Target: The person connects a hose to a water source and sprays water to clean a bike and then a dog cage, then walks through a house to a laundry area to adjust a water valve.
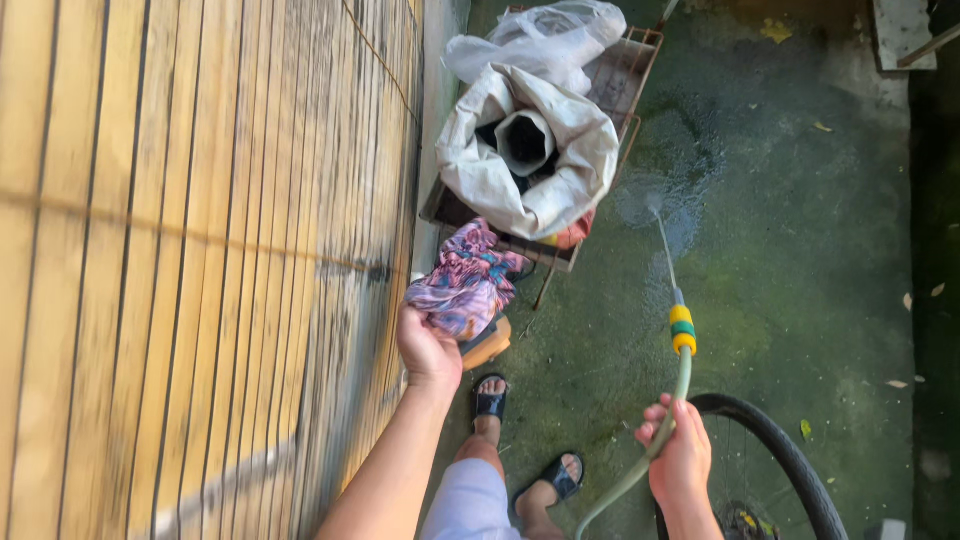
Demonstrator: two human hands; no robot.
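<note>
While water sprays onto the concrete floor (800,250), left hand (427,350) clutching patterned cloth (465,282), right hand (682,455) gripping green hose (668,425)

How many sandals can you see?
2. One black sandal is on the foot nearer the bamboo screen, just below the left hand. The other sandal is on the foot lower down, beside the green hose.

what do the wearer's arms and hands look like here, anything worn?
Both arms are bare to the frame's lower edge: no sleeves, gloves, watch or rings visible. The left hand and right hand each show fingers curled. Lower down, the person wears light-coloured shorts and dark open-toed sandals.
</note>
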